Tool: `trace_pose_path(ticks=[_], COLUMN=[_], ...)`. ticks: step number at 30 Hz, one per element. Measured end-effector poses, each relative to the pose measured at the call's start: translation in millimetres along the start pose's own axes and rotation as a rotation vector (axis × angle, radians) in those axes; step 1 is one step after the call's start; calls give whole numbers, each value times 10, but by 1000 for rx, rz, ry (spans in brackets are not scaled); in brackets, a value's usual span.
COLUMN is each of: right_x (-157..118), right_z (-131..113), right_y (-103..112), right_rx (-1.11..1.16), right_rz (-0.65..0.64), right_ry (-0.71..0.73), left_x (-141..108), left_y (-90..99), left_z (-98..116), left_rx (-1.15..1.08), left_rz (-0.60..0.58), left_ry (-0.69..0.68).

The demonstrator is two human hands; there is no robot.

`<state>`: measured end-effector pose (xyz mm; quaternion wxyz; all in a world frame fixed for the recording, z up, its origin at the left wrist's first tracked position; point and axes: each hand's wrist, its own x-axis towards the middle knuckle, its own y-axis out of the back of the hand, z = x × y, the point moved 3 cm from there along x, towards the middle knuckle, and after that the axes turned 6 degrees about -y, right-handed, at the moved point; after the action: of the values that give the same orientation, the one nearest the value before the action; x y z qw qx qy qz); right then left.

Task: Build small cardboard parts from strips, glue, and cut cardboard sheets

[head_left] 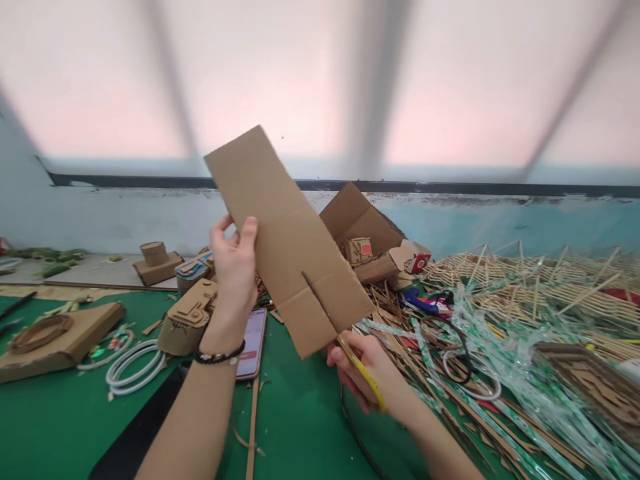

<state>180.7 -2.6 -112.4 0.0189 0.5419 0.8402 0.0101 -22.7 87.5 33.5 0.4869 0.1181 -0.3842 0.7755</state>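
A long brown piece of cardboard (280, 213) is held up at a tilt in front of me. My left hand (235, 260) grips its left edge, thumb on the near face and fingers behind. In my right hand (367, 370) is a pair of scissors (361, 367) with yellow handles, at the lower end of the cardboard. One dark blade lies over the near face, pointing up and left; the other blade is hidden behind the sheet. Faint crease lines cross the cardboard. Below it, a phone (253, 343) with a lit screen lies near my left wrist.
A green table (295, 427) spreads below. Small cardboard boxes (187, 317) and a coiled white cable (135, 367) are at left. Cardboard strips, clear plastic wrap (505, 360) and thin wooden sticks (480, 280) crowd the right. An open cardboard box (357, 217) leans by the wall.
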Motion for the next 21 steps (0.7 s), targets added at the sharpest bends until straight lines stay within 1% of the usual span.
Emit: trace_pose_path(ticks=[1, 3, 6, 9, 13, 18, 21], right_x=[-25, -83, -152, -165, -138, -138, -163], right_z=[-23, -83, -170, -201, -179, -182, -249], right_y=[14, 47, 114, 184, 225, 222, 241], right_rx=[-21, -53, -93, -123, -136, -136, -140], right_rz=[-45, -119, -179, -189, -182, -167, -170], right_ry=[-5, -31, -43, -44, -61, -72, -96], left_x=[81, 191, 245, 238, 243, 232, 202], left_y=[81, 203, 291, 292, 290, 277, 256], left_z=[47, 129, 170, 115, 42, 36, 44], left_rx=[13, 52, 72, 69, 77, 108, 98], left_rz=[22, 30, 57, 71, 74, 46, 77], left_ry=[-12, -36, -51, -22, -19, -48, -45])
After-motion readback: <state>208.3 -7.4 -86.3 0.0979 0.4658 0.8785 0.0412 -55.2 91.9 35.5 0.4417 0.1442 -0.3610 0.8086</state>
